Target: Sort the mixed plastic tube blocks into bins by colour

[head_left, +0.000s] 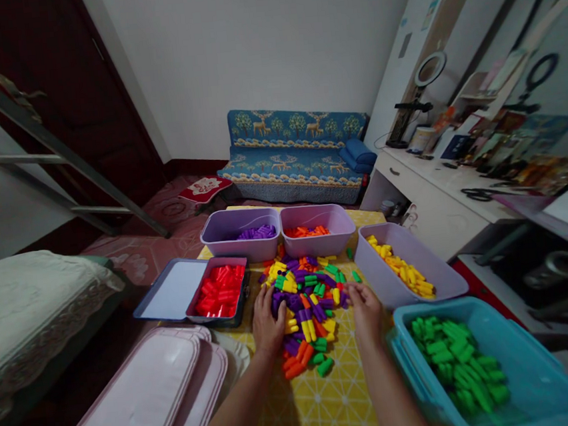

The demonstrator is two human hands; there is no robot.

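A mixed pile of small purple, yellow, green and orange plastic pieces (pixel 307 324) lies on the yellow patterned tablecloth (pixel 332 402). My left hand (pixel 268 320) rests against the pile's left side, thumb and fingers apart. At the right edge of the pile, my right hand (pixel 364 306) has its fingers pressed together; what they hold, if anything, is too small to make out. Sorted pieces sit in separate containers: purple in a lilac bin (pixel 262 247), orange in another lilac bin (pixel 320 244), yellow in a third (pixel 440 268), green in a teal bin (pixel 533 356), red in a case (pixel 245 304).
Pale pink lids (pixel 135 395) lie stacked at the lower left, near the case's open lid (pixel 171 289). Beyond the table stand a blue sofa (pixel 289 162) and a red stool (pixel 205 188). A cluttered white desk (pixel 426 179) is on the right, a bed (pixel 35 297) on the left.
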